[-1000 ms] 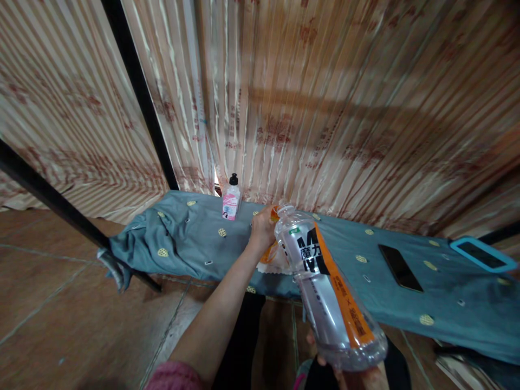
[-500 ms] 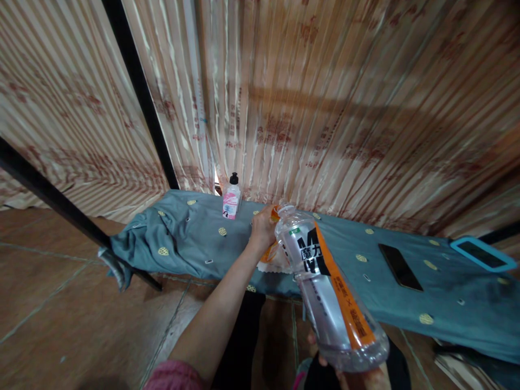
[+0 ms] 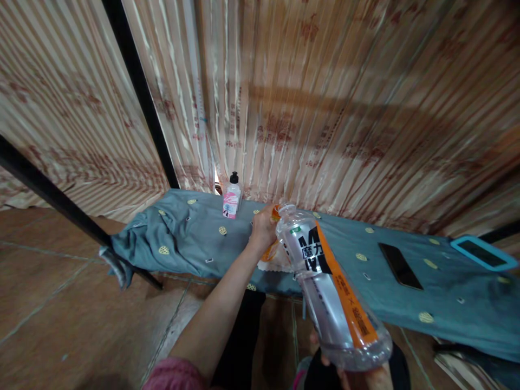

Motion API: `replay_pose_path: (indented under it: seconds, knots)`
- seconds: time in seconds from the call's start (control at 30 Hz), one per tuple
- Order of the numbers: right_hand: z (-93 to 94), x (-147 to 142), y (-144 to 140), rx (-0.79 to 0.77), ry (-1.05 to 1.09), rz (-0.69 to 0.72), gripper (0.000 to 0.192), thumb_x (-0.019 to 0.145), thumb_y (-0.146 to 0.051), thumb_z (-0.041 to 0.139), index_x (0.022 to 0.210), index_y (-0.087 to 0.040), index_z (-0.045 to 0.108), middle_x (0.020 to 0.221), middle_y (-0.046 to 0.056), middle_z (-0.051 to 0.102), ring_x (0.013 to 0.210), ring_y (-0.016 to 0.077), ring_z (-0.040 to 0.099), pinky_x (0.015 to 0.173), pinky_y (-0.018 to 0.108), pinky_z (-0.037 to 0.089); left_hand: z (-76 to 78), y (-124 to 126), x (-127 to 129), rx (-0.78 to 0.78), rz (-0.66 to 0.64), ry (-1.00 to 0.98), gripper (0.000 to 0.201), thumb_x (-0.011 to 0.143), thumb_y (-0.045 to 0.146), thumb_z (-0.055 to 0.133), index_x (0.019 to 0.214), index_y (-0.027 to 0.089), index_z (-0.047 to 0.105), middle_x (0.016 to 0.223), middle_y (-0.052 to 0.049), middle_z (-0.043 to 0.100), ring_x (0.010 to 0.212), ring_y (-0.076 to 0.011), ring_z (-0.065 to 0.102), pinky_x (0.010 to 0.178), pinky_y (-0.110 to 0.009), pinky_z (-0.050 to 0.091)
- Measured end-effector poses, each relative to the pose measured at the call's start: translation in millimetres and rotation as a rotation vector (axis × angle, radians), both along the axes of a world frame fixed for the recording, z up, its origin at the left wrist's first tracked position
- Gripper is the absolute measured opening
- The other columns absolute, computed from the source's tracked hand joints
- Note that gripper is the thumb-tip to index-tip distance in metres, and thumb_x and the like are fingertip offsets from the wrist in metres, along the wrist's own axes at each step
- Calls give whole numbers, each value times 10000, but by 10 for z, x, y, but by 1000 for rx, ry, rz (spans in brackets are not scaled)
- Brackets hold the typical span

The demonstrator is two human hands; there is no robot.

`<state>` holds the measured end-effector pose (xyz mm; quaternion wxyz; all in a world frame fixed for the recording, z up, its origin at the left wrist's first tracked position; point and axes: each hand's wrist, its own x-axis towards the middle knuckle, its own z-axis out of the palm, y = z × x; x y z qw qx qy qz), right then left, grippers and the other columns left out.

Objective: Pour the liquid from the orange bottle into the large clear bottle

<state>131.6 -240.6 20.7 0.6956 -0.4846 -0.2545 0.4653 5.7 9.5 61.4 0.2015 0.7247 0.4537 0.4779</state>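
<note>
A large clear plastic bottle (image 3: 325,287) with an orange and black label lies tilted, its open mouth pointing away towards the table. My right hand (image 3: 365,378) grips its base at the bottom edge of the view and is mostly hidden behind it. My left hand (image 3: 263,226) reaches forward to the bottle's mouth, fingers closed around a small orange item (image 3: 275,212) there. Just below that hand an orange and white object (image 3: 271,259) rests on the teal cloth (image 3: 182,244); what it is cannot be made out.
A small bottle (image 3: 231,197) with a pink label and black cap stands at the back of the cloth-covered table. A black phone (image 3: 400,265) and a blue-cased device (image 3: 481,253) lie to the right. Striped curtains hang behind, black poles cross on the left, tiled floor below.
</note>
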Motion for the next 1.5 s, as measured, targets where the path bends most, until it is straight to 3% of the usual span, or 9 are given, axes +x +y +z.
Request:
replay_pose_path:
  seconds: [0.13,0.27,0.43,0.63,0.8,1.1,1.2,1.3,1.5]
  knots:
    - [70,-12,-8,-77,190,-9,552,568,-504,776,1070,-345,609,844,0,760,647,233,711,442,245,513,16,-11,-6,6,-10,-10,188,807,240,580,958,160,661,952,-70,708,884,-181,645,812,-293,499]
    - [62,-17,-22,-64,189,-31,731,474,-547,819,1133,-345,575,850,2,761,641,232,710,449,239,516,9,-12,-11,9,-15,-11,175,818,248,563,925,155,667,935,-70,706,881,-181,643,802,-289,496]
    - [72,-25,-27,-53,180,-27,706,544,-486,826,1171,-322,545,846,14,763,567,203,695,439,249,520,3,-11,-5,-2,1,-16,173,814,257,568,925,168,667,929,-63,706,869,-179,642,784,-283,496]
    - [211,-119,-15,-66,237,-77,806,468,-435,871,1188,-299,533,842,5,763,489,182,668,416,243,498,17,-14,-9,-20,-10,-10,176,796,253,602,925,155,669,937,-71,702,887,-190,643,801,-286,493]
    - [187,-108,-20,-46,199,-51,693,506,-463,848,1115,-295,564,821,-2,762,561,181,690,445,215,503,17,-16,-10,-16,4,13,140,789,232,599,894,173,670,904,-55,701,848,-182,639,774,-279,496]
    - [160,-107,-5,3,124,-32,773,526,-534,809,1206,-298,527,840,10,755,536,193,678,410,252,494,-5,-11,-7,-4,6,-7,173,788,254,599,929,179,666,925,-52,703,883,-184,641,790,-282,498]
    - [172,-110,0,-9,149,-29,821,484,-502,839,1214,-301,521,830,-3,758,560,185,688,410,218,487,-2,-13,-11,2,-4,-17,189,790,249,604,957,178,659,966,-61,703,908,-187,642,815,-289,497]
    - [177,-123,-6,-29,173,-64,745,495,-474,844,1158,-300,549,810,-11,760,575,178,698,420,193,486,0,-13,-14,-9,-3,0,167,797,259,598,928,179,662,941,-55,704,885,-184,644,802,-287,498]
    - [194,-127,-8,-64,248,-95,813,494,-460,849,1214,-288,514,829,1,762,477,176,665,375,226,469,-6,-13,-15,3,0,-22,181,797,263,603,929,158,667,915,-66,699,872,-191,647,785,-285,502]
